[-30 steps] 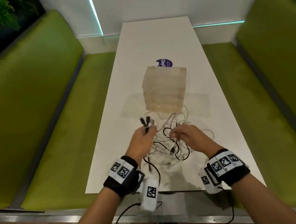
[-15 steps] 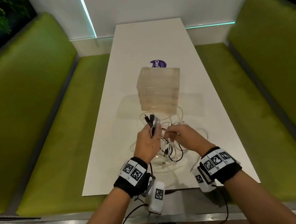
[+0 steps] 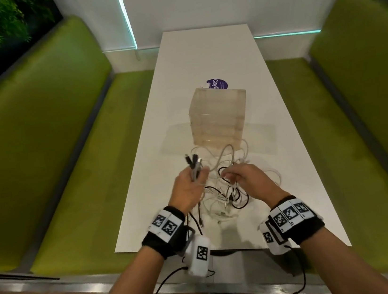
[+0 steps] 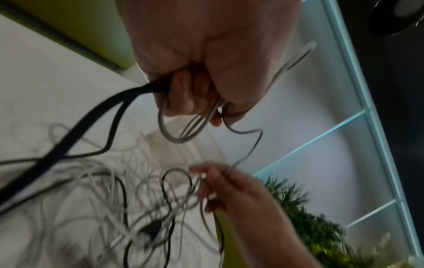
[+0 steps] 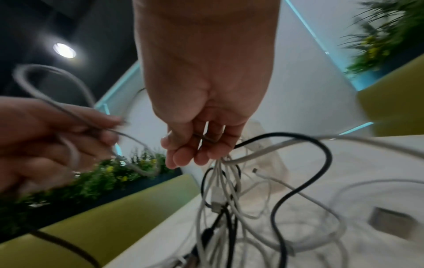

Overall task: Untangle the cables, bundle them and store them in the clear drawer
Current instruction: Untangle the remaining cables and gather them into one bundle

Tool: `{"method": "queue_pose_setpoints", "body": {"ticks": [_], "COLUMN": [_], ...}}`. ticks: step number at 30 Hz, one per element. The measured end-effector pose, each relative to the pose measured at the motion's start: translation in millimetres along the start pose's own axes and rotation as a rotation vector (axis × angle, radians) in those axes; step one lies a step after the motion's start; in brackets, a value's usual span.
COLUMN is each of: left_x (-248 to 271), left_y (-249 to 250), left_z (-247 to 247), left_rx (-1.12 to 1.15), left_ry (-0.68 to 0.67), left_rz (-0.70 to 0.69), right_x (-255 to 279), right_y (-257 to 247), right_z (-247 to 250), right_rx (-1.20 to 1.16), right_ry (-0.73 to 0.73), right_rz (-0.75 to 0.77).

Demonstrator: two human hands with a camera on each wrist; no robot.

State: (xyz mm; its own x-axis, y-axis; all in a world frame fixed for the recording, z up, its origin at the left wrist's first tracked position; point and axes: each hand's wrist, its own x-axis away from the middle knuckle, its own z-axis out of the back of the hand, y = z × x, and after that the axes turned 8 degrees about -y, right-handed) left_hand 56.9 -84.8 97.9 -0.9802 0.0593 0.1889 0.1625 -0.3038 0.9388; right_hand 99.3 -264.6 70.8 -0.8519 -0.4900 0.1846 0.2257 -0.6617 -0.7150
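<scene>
Near the front of the bench (image 3: 200, 54), just before the drawer (image 3: 218, 116), the cables (image 3: 226, 192) lay in a loose tangle of white and black loops, and by the look of it the job was at its very start. No cable had been freed whole, none was coiled or tied, and nothing could be seen inside the drawer, which stood shut as a stack of clear trays; its contents were hard to judge through the cloudy plastic. The left hand (image 3: 189, 188) was closed round several plug ends, black and grey, that stuck up above its fingers, with their leads trailing down into the heap. The right hand (image 3: 246, 179) had its fingers curled and pinched a few strands lifted off the pile, the rest hanging beneath it; one grey lead ran between the two hands. Gathering ends seemed to be the step under way, so the separating, the bundling and the storing all remained. A purple sticker (image 3: 217, 85) showed behind the drawer, a small grey block (image 5: 390, 223) lay beside the tangle, and green seats (image 3: 48, 153) flanked the bench.
</scene>
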Motion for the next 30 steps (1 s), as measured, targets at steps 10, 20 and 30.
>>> {"method": "queue_pose_setpoints", "body": {"ticks": [10,20,30], "left_x": [-8,-4,-2], "left_y": [-5,7,14], "left_z": [-43,-24,10], "left_rx": [0.097,0.211,0.414], "left_ry": [0.007,0.182,0.304], "left_rz": [-0.091,-0.144,-0.140], "right_x": [2,-15,-30], "right_y": [-13,13,16], "right_z": [2,-11,-11], "right_rx": [0.136,-0.064,-0.062], "right_ry": [-0.077,0.095,0.129], "right_rz": [-0.004,0.171,0.127]}}
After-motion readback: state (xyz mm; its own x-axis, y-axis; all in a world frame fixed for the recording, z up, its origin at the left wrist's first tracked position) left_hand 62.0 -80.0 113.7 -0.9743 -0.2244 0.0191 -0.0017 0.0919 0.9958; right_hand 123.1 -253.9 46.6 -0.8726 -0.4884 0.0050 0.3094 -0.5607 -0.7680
